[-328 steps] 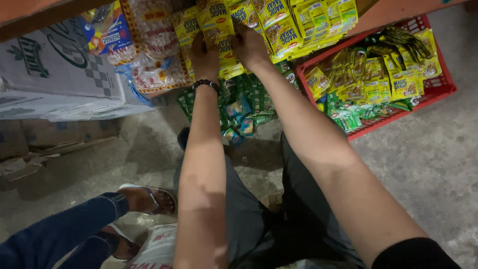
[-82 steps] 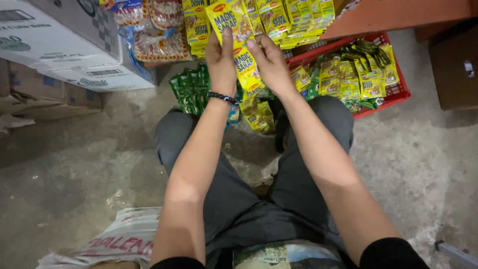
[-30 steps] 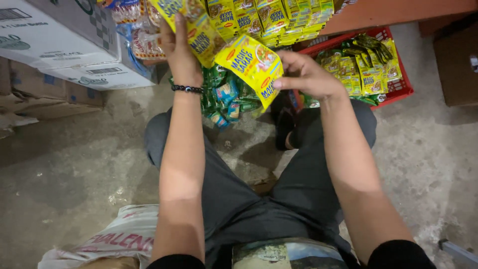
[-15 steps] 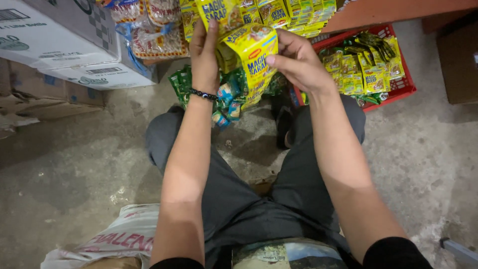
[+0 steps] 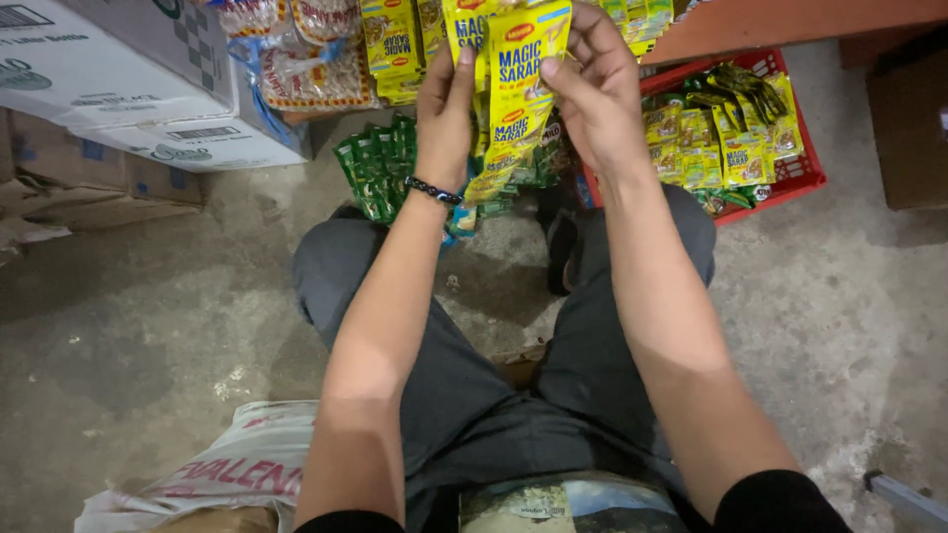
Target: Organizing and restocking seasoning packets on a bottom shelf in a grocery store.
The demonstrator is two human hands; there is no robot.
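A hanging strip of yellow seasoning sachets (image 5: pixel 521 94) is held up between both hands at the top centre of the head view. My left hand (image 5: pixel 446 109), with a dark bead bracelet on the wrist, pinches the strip's left edge. My right hand (image 5: pixel 592 84) grips its right edge near the top. Behind the hands, more yellow sachet strips (image 5: pixel 393 44) hang from an orange shelf (image 5: pixel 790 20). I am seated low, knees apart in grey trousers.
A red crate (image 5: pixel 800 178) of yellow and green sachets sits on the concrete floor at right. Green packets (image 5: pixel 375 173) lie by my left knee. White cartons (image 5: pixel 128 89) stack at upper left, a printed sack (image 5: pixel 227 474) at lower left, a brown box (image 5: pixel 908 128) at far right.
Both hands have lifted the yellow sachet strip higher and straightened it so that it hangs vertically; a second ago only the right hand held it while the left hand reached into the hanging strips.
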